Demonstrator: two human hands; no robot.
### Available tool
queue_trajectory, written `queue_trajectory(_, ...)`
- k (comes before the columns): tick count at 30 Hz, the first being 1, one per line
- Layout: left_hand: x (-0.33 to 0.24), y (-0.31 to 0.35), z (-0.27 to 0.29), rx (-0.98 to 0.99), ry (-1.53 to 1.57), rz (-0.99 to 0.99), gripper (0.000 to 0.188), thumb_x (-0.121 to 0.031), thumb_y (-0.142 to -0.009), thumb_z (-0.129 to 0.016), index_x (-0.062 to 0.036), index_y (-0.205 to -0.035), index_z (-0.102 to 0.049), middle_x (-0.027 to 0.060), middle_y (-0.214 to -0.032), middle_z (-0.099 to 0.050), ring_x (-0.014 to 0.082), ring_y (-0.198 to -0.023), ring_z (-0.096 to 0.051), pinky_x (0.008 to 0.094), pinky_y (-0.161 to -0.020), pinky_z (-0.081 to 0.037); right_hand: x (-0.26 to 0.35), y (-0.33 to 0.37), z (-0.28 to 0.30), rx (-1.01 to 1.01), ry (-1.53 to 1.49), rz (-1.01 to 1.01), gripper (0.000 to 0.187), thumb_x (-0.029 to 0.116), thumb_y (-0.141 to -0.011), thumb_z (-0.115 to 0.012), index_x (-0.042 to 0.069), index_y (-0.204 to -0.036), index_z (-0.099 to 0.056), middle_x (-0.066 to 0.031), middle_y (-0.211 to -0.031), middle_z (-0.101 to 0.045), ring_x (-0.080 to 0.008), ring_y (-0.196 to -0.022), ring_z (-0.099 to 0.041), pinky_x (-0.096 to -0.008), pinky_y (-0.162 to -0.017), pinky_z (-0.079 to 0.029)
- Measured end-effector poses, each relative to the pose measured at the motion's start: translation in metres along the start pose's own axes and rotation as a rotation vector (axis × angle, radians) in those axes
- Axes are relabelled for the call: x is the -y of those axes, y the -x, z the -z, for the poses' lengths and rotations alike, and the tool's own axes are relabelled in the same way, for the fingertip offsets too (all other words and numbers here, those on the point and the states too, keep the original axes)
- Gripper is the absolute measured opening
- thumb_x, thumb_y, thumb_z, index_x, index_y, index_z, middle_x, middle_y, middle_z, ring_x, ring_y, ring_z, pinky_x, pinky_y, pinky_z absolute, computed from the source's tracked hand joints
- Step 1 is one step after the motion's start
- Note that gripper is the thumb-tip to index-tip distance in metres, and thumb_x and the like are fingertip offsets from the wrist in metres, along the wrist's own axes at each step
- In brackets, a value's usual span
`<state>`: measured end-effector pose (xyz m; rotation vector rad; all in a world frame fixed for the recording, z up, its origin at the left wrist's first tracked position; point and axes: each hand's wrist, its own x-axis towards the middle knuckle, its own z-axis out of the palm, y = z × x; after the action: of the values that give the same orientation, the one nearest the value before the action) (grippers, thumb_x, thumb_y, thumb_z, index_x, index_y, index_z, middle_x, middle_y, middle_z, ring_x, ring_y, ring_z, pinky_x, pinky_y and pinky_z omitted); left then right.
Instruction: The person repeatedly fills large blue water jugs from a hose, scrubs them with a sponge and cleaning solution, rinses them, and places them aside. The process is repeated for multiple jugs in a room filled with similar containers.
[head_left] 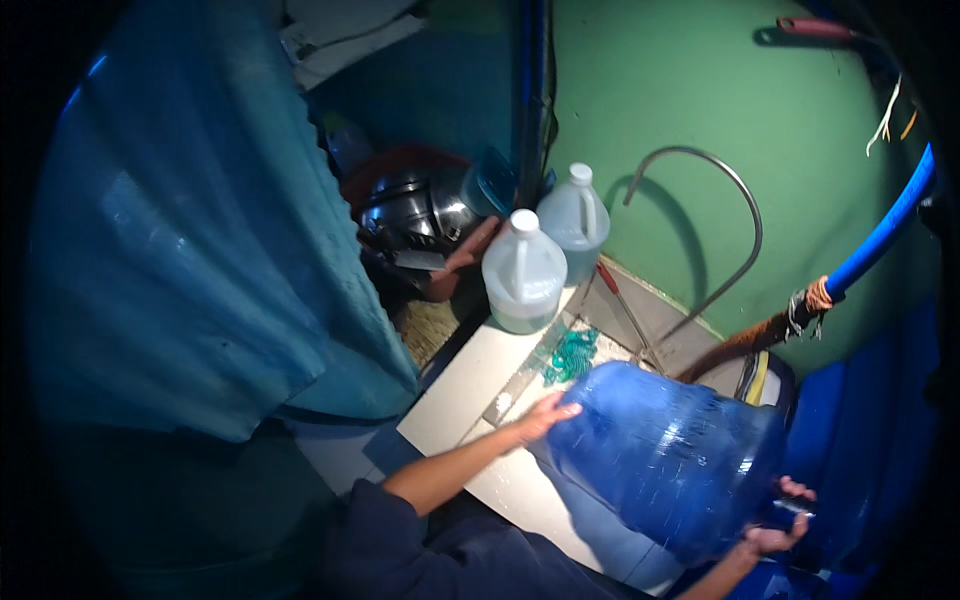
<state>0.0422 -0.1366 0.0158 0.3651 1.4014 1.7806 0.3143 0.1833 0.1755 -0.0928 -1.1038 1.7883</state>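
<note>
A large blue water bottle [665,455] lies tilted on its side over the white tiled ledge [470,385], its neck pointing down to the right. My left hand [545,415] presses flat on the bottle's base end. My right hand [780,520] grips the bottle at its neck end, beside a blue barrel [860,440]. Two clear plastic jugs with white caps [523,272] [574,215] stand at the back of the ledge.
A blue tarp [190,230] hangs on the left. Metal pots [415,210] sit in the corner. A bent metal rod [735,200] leans on the green wall. A blue hose [885,230] runs down from the right. A green scrub net [572,355] lies on the ledge.
</note>
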Motion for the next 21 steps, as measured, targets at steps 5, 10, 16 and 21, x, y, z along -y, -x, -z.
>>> queue_trajectory(5, -0.087, -0.008, -0.01, -0.035, -0.157, 0.078, 0.087, -0.044, -0.091, -0.071, -0.0009, -0.154, -0.027, 0.0192, -0.152, -0.039, 0.0256, -0.138, -0.042, 0.042, -0.113, -0.036, -0.003, -0.027, 0.019, -0.336, 0.045, -0.029, 0.041, 0.032, -0.085, -0.061, 0.0, -0.111, -0.063, -0.0115, -0.104, -0.066, -0.0279, -0.095, -0.064, -0.0422, -0.097, -0.05)
queue_trajectory(10, -0.087, 0.034, 0.013, 0.027, -0.2, -0.351, 0.08, -0.035, -0.087, -0.076, -0.0011, -0.148, -0.038, 0.0145, -0.136, -0.056, 0.0236, -0.119, -0.057, 0.0377, -0.103, -0.046, 0.014, 0.004, 0.044, -0.388, -0.02, -0.089, 0.045, 0.038, -0.097, -0.048, 0.0, -0.118, -0.059, -0.0159, -0.113, -0.064, -0.0272, -0.102, -0.061, -0.0417, -0.102, -0.043)
queue_trajectory(16, -0.122, 0.058, -0.016, -0.098, -0.254, -0.364, 0.07, -0.028, -0.078, -0.085, 0.0076, -0.129, -0.054, 0.0131, -0.113, -0.065, 0.0171, -0.104, -0.06, 0.0325, -0.095, -0.048, -0.053, 0.02, 0.117, -0.533, 0.016, -0.226, 0.044, 0.041, -0.097, -0.052, 0.004, -0.117, -0.064, -0.011, -0.114, -0.065, -0.0258, -0.104, -0.062, -0.0395, -0.097, -0.048)
queue_trajectory(21, -0.223, 0.11, -0.045, -0.246, -1.231, -0.734, 0.09, -0.042, -0.058, -0.093, 0.0105, -0.123, -0.058, 0.0222, -0.119, -0.065, 0.034, -0.113, -0.063, 0.0457, -0.11, -0.04, -0.138, 0.111, 0.104, -0.424, -0.278, -0.558, 0.046, 0.042, -0.097, -0.054, 0.004, -0.121, -0.063, -0.011, -0.117, -0.065, -0.027, -0.108, -0.062, -0.0412, -0.099, -0.048)
